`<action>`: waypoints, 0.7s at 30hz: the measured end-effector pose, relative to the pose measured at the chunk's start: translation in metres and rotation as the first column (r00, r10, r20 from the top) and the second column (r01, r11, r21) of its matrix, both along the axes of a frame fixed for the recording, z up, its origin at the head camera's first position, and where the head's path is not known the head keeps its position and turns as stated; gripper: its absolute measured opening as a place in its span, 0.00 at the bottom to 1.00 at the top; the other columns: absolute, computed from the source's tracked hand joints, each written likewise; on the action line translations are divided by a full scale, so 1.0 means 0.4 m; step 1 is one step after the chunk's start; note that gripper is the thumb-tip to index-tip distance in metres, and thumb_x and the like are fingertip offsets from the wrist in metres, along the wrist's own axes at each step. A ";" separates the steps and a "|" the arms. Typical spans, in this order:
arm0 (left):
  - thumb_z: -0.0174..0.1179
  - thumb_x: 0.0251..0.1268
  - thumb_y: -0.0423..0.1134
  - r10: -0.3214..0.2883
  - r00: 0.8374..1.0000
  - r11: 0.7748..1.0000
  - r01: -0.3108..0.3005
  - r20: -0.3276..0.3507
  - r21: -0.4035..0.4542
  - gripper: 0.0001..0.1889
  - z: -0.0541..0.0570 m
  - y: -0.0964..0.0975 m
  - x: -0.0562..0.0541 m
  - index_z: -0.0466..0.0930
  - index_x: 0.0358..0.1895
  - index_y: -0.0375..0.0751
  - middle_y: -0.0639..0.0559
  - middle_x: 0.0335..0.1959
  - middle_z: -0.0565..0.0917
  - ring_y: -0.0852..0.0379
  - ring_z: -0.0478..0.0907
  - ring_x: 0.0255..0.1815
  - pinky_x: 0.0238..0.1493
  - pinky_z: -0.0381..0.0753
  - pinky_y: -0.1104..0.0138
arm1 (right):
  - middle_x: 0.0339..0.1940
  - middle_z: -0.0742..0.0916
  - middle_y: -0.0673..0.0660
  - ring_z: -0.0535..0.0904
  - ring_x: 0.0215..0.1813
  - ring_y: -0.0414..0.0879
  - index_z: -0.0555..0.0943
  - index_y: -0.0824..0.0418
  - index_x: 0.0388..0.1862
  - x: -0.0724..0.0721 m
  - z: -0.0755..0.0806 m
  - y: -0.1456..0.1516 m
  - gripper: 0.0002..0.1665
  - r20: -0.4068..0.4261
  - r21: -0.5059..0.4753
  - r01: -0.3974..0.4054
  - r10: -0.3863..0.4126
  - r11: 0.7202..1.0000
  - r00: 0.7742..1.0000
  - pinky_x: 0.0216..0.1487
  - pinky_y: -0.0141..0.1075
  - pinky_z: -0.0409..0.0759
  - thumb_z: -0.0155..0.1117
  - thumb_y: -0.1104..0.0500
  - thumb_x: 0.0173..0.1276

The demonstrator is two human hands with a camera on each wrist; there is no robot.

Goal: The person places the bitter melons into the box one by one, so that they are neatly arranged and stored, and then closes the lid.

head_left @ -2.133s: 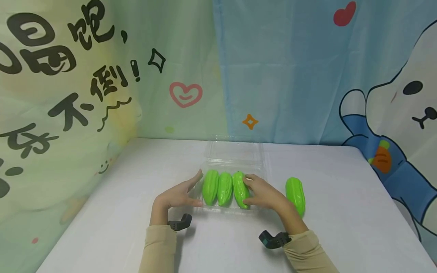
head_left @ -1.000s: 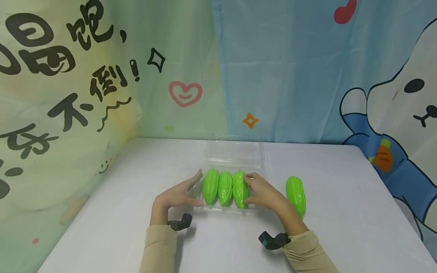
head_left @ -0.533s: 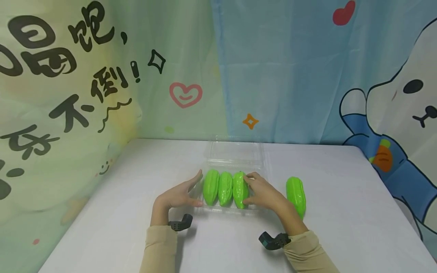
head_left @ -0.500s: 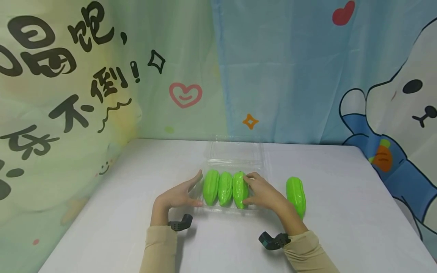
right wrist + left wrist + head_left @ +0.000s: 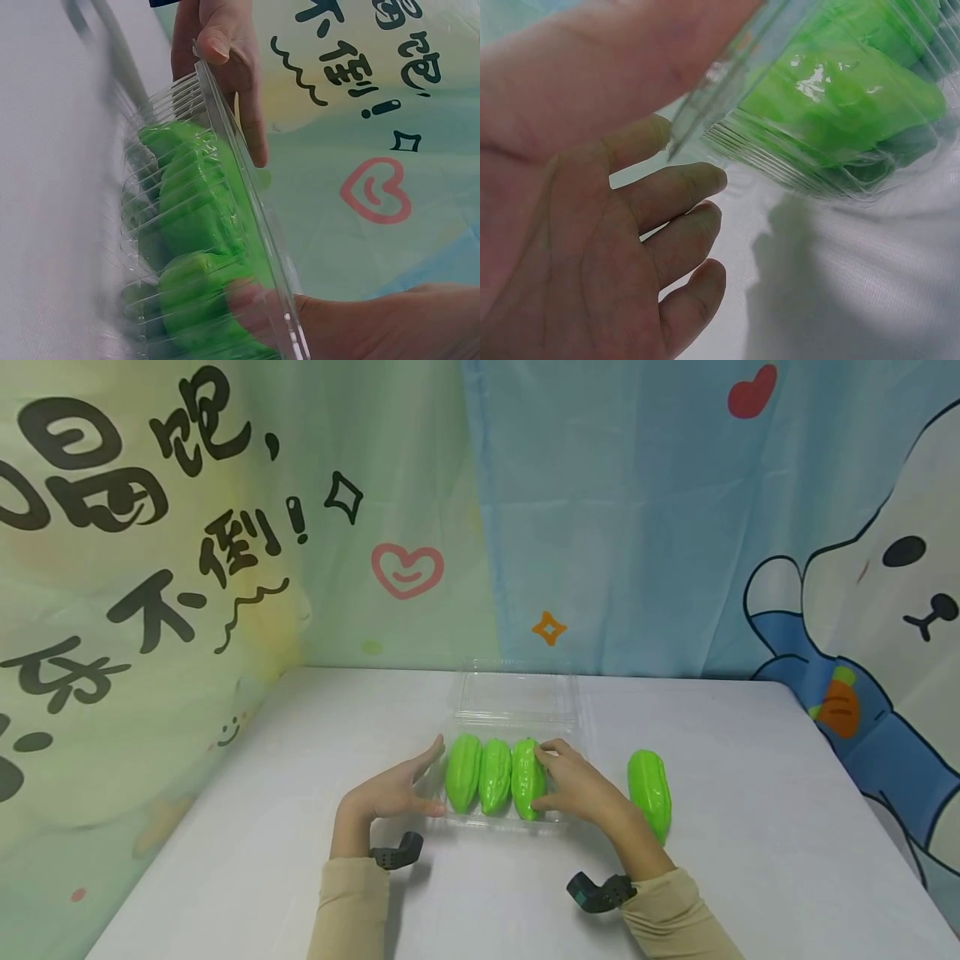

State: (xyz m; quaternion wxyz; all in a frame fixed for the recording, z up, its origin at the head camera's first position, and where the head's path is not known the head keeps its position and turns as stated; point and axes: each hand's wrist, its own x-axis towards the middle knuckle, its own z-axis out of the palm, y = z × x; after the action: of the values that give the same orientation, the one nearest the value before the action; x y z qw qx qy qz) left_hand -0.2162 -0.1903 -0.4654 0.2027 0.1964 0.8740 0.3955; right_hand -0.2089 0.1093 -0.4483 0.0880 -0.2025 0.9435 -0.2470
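White-topped table (image 5: pixel 225 877), clear plastic box (image 5: pixel 517 697) with lid open, loose green gourd (image 5: pixel 650 793) to its right

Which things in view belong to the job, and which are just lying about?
Job:
- left hand
- right hand
- clear box
- three boxed gourds
- loose gourd, probably, since it matches

Just there, it seems:
- backdrop
- table
- wrist cameras

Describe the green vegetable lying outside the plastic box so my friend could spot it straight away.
On the white table, find the clear plastic box with three green vegetables in a row. Look to its right, past the person's right hand, for a long, bright green vegetable. It resembles those three, but it alone lies outside the box.
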 end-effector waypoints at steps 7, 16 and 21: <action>0.72 0.49 0.48 0.004 1.000 1.000 -0.004 0.003 -0.004 0.58 0.008 0.004 0.004 0.37 0.77 0.45 0.47 0.78 0.43 0.45 0.43 0.78 0.76 0.50 0.49 | 0.68 0.70 0.66 0.67 0.68 0.61 0.66 0.73 0.67 0.001 -0.001 0.002 0.50 -0.022 0.010 0.006 -0.005 1.000 1.000 0.67 0.51 0.70 0.77 0.53 0.49; 0.72 0.49 0.49 0.010 1.000 1.000 -0.010 0.006 -0.008 0.58 0.006 0.006 0.005 0.38 0.77 0.43 0.47 0.78 0.43 0.43 0.45 0.78 0.75 0.51 0.48 | 0.66 0.72 0.66 0.69 0.67 0.60 0.67 0.74 0.66 0.006 0.004 0.002 0.49 -0.026 0.032 0.004 -0.003 0.999 1.000 0.66 0.50 0.71 0.77 0.53 0.49; 0.72 0.48 0.48 0.019 1.000 1.000 -0.019 -0.002 -0.016 0.58 0.009 0.008 0.007 0.39 0.77 0.43 0.47 0.78 0.44 0.43 0.45 0.78 0.75 0.51 0.48 | 0.66 0.72 0.65 0.69 0.67 0.60 0.67 0.73 0.66 0.007 0.011 0.001 0.49 -0.028 0.036 0.006 -0.005 0.999 1.000 0.66 0.50 0.71 0.77 0.53 0.50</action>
State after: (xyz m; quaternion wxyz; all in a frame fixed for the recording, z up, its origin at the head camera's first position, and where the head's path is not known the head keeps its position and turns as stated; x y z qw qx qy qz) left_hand -0.2136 -0.1869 -0.4617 0.1997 0.1867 0.8791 0.3905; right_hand -0.2062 0.1097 -0.4440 0.0779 -0.2016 0.9495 -0.2276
